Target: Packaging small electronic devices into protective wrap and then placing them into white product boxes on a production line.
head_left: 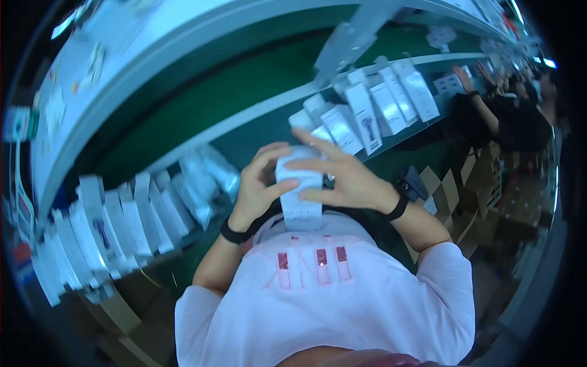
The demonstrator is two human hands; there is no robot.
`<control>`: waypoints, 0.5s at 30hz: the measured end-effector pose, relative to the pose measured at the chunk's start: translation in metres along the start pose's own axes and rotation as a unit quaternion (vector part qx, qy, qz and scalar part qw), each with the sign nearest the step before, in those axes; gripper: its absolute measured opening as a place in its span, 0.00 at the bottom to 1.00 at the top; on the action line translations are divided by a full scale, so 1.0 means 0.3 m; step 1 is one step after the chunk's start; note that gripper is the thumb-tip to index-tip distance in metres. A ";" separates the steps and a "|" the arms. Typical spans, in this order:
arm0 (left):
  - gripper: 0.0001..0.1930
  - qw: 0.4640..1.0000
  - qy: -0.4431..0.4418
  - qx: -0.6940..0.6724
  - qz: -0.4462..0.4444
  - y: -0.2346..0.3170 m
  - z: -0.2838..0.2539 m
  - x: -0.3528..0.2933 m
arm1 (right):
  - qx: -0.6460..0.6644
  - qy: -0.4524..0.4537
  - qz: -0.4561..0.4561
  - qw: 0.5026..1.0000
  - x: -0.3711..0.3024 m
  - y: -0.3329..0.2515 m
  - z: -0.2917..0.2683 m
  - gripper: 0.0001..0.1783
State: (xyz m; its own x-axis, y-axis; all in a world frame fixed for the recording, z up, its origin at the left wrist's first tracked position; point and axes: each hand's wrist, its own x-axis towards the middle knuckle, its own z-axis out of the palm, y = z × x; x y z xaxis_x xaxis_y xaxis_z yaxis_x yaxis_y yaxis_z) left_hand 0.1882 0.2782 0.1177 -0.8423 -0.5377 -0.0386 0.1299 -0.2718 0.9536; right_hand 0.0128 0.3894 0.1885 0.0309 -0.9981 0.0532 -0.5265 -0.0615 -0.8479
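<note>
Close to my chest, a tall white carton [302,205] with small dark print stands between my two hands. My left hand [259,183] grips its left side, the thumb lying across the front. From the right, my right hand [345,177] reaches over it, with thumb and fingers against its front and upper part and the index finger raised near the top. The carton's top end is partly covered by my fingers. Just beyond, a group of white cartons [368,122] stands on the green bench [244,136]. Clear plastic-wrapped packets [205,180] lie left of my left hand.
A row of white cartons [113,229], several with raised flaps, lines the bench at left. Brown cardboard boxes [449,196] stand open on the right, below bench height. A pale shelf [202,27] curves across the back. Another person [520,119] works at the far right.
</note>
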 end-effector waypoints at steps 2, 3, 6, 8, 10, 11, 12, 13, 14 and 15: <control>0.26 0.999 -0.042 -0.009 -0.009 -0.021 0.021 0.021 | -0.025 -0.001 -0.021 0.999 -0.054 0.028 -0.030 0.28; 0.24 0.999 -0.048 -0.012 -0.012 -0.014 0.050 0.030 | 0.017 0.003 0.020 1.000 -0.079 0.037 -0.046 0.29; 0.30 0.990 -0.109 -0.068 -0.060 0.003 0.113 0.163 | 0.130 0.017 0.093 0.987 -0.119 0.073 -0.176 0.31; 0.42 0.981 -0.141 -0.037 -0.130 0.069 0.090 0.312 | 0.090 0.099 0.136 0.982 -0.178 0.106 -0.292 0.33; 0.46 0.983 -0.009 0.162 -0.089 0.078 0.016 0.515 | -0.115 0.283 0.110 0.946 -0.258 0.106 -0.487 0.33; 0.48 0.960 0.052 0.270 -0.042 0.030 -0.070 0.644 | -0.199 0.411 0.088 0.885 -0.307 0.134 -0.593 0.30; 0.49 0.922 0.091 0.373 -0.060 0.005 -0.115 0.763 | -0.228 0.511 0.094 0.824 -0.350 0.190 -0.707 0.27; 0.49 0.913 0.072 0.394 -0.074 -0.040 -0.109 0.880 | -0.285 0.571 0.063 0.767 -0.373 0.248 -0.823 0.26; 0.50 0.900 0.076 0.420 -0.089 -0.081 -0.137 0.946 | -0.440 0.542 0.089 0.711 -0.394 0.360 -0.950 0.27; 0.48 0.912 0.060 0.399 -0.077 -0.165 -0.167 1.025 | -0.451 0.553 0.107 0.692 -0.421 0.537 -1.069 0.28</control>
State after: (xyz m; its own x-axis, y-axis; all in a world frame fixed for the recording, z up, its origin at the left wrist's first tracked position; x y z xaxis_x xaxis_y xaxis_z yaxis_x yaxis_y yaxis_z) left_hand -0.0512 0.0862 0.0436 -0.7488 -0.6386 -0.1774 -0.4482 0.2906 0.8454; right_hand -0.3485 0.5062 0.2144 -0.5364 -0.3409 0.7720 -0.7499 0.6122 -0.2508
